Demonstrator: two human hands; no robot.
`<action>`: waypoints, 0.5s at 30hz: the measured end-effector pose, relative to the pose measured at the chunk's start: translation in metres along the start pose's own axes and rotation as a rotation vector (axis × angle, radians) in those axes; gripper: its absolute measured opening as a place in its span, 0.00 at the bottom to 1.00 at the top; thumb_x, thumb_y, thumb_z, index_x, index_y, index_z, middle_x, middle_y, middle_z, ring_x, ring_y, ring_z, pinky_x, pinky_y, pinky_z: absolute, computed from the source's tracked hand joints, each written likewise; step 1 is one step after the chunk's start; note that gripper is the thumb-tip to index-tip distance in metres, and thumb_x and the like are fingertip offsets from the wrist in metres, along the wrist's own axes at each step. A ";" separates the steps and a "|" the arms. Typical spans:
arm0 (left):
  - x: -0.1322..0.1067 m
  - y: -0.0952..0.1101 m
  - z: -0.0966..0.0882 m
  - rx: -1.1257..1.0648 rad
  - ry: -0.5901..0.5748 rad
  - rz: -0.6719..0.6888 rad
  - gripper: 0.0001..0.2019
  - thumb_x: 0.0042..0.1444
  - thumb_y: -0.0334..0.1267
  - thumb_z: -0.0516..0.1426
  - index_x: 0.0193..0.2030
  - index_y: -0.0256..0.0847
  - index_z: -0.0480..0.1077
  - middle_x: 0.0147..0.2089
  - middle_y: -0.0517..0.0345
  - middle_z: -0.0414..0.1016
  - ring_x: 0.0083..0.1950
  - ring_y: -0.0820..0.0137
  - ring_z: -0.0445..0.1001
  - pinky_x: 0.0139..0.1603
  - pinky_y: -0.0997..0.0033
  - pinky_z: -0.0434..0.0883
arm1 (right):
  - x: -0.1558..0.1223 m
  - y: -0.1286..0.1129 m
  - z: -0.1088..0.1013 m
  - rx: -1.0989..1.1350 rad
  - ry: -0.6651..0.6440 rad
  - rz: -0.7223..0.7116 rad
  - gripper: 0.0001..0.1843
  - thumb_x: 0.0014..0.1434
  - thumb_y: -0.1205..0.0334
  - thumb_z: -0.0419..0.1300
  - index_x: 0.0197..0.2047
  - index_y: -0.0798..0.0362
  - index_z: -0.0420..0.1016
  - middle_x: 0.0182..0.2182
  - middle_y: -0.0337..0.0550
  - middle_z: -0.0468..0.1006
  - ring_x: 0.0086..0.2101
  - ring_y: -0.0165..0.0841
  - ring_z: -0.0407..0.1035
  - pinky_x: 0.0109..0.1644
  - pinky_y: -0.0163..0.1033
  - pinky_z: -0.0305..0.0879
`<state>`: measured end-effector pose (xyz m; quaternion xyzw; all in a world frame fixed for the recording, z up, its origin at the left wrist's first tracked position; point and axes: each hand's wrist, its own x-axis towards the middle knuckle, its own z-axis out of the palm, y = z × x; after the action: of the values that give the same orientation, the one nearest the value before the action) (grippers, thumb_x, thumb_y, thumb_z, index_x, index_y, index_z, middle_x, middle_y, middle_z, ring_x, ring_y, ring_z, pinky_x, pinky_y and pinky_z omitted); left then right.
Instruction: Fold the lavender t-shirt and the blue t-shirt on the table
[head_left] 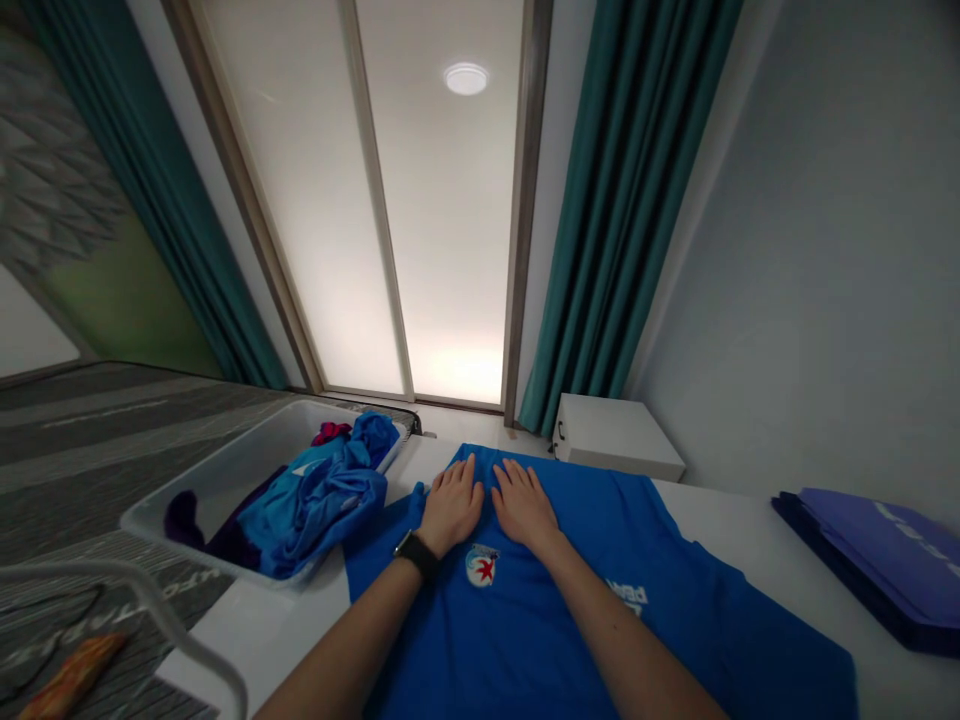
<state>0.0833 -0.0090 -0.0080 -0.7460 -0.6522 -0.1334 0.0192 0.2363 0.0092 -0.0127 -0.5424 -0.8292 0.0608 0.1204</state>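
A bright blue shirt (600, 600) with a small round badge (481, 565) lies spread on the white table (720, 520). My left hand (452, 505) rests flat on the shirt near its far edge, fingers stretched out, a dark watch on its wrist. My right hand (523, 503) lies flat right beside it, fingers also extended. The two hands nearly touch, side by side. Neither holds anything.
A grey plastic tub (217, 470) with crumpled blue and dark clothes stands at the table's left. A stack of folded dark blue garments (885, 560) lies at the right edge. A white cabinet (615, 435) stands behind the table, below teal curtains and a window.
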 end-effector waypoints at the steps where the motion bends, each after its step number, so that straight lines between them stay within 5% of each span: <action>1: 0.008 -0.002 0.000 0.004 -0.008 -0.002 0.27 0.66 0.39 0.40 0.70 0.32 0.52 0.66 0.44 0.63 0.68 0.60 0.60 0.67 0.55 0.54 | 0.000 0.000 0.000 0.003 -0.005 0.002 0.31 0.67 0.54 0.38 0.69 0.58 0.56 0.68 0.51 0.54 0.67 0.38 0.44 0.69 0.48 0.32; 8: 0.056 -0.005 0.009 -0.004 -0.102 0.103 0.26 0.67 0.42 0.40 0.70 0.40 0.53 0.70 0.51 0.58 0.71 0.65 0.53 0.70 0.57 0.48 | 0.002 0.008 -0.002 0.002 -0.032 0.085 0.32 0.67 0.53 0.38 0.70 0.57 0.53 0.69 0.48 0.50 0.68 0.38 0.40 0.69 0.50 0.29; 15: 0.062 -0.014 0.014 -0.004 -0.131 -0.059 0.30 0.68 0.50 0.36 0.70 0.37 0.53 0.71 0.47 0.54 0.72 0.60 0.51 0.69 0.46 0.46 | 0.002 0.017 -0.007 0.017 -0.107 0.077 0.33 0.67 0.50 0.38 0.71 0.57 0.50 0.70 0.48 0.46 0.69 0.38 0.37 0.69 0.51 0.30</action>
<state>0.0794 0.0557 -0.0096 -0.7337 -0.6733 -0.0863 -0.0290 0.2527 0.0178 -0.0101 -0.5688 -0.8124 0.1015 0.0781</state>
